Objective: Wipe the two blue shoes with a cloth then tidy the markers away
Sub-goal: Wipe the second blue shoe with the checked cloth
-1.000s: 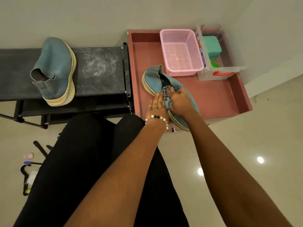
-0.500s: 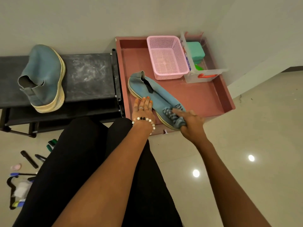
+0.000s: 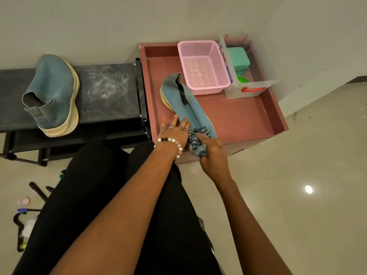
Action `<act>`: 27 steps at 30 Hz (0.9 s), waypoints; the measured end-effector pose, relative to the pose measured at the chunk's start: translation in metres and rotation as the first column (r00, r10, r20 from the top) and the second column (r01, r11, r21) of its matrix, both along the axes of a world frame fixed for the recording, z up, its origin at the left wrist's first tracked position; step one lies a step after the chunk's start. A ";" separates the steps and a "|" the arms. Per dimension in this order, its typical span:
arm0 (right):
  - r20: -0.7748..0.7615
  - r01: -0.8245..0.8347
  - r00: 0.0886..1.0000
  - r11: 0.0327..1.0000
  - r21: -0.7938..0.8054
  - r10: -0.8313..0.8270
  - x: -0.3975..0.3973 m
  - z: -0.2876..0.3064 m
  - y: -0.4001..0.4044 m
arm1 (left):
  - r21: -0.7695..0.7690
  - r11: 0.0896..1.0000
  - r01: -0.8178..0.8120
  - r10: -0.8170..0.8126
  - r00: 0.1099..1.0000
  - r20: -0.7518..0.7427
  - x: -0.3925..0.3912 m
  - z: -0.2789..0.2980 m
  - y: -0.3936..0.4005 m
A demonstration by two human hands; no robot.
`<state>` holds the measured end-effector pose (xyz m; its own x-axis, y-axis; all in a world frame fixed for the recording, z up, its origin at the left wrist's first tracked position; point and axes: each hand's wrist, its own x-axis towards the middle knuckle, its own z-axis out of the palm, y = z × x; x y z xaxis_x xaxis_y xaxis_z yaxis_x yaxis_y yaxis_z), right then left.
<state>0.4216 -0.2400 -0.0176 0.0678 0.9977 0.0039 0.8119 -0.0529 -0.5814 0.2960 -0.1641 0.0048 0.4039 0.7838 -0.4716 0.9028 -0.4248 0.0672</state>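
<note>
Two blue shoes: one shoe (image 3: pixel 186 104) lies on its side in the pink tray (image 3: pixel 242 116), and your left hand (image 3: pixel 174 132) presses it with fingers spread flat while your right hand (image 3: pixel 212 153) has its grip bunched around the striped cloth (image 3: pixel 196 141) at the toe. The other shoe (image 3: pixel 53 94) stands on the black tabletop (image 3: pixel 107 90), and markers (image 3: pixel 37 190) lie on the floor (image 3: pixel 297 175) beside your leg.

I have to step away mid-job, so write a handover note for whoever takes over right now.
Left hand: fingers straight, steadying the shoe in the tray.
Right hand: grips the striped cloth at that shoe's toe.
Second shoe sits on the black bench; whether it has been wiped cannot be told.
Markers lie on the floor at left, untouched.
Pink basket in the red tray holds nothing.
Left: finish wiping, check the other shoe, gather the markers.
</note>
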 end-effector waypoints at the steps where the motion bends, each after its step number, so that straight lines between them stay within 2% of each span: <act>1: 0.112 -0.020 0.994 0.999 0.032 0.017 0.001 0.003 -0.006 | 0.008 1.000 0.009 -0.008 1.000 -0.022 -0.001 -0.001 0.000; 3: 0.295 -0.126 0.950 0.991 0.051 0.105 0.006 0.004 -0.017 | 0.012 1.000 0.025 -0.024 0.997 -0.068 -0.003 -0.003 -0.001; 5: 0.304 -0.202 0.938 0.976 0.084 0.168 0.010 -0.002 -0.019 | -0.009 1.000 0.012 -0.013 0.995 -0.100 -0.001 -0.007 -0.004; 8: 0.261 -0.214 0.947 0.974 0.077 0.188 0.007 -0.007 -0.006 | -0.055 0.998 -0.031 0.025 0.993 -0.115 0.003 -0.010 -0.008; 13: 0.376 -0.242 0.903 0.969 0.043 0.208 0.001 -0.005 0.041 | -0.106 0.993 -0.060 0.044 0.988 -0.146 0.004 -0.014 -0.008; 18: 0.376 -0.330 0.872 0.944 -0.022 0.314 0.002 0.000 0.063 | -0.111 0.993 -0.048 0.027 0.983 -0.183 0.003 -0.013 -0.007; 22: 0.223 -0.328 0.911 0.938 -0.112 0.346 0.029 0.004 0.024 | 0.020 1.000 -0.022 0.026 0.979 -0.205 0.005 -0.015 -0.011; 27: 0.193 -0.363 0.917 0.931 0.046 0.349 0.034 -0.007 -0.001 | 0.008 1.000 -0.027 0.028 0.983 -0.183 0.011 -0.015 -0.011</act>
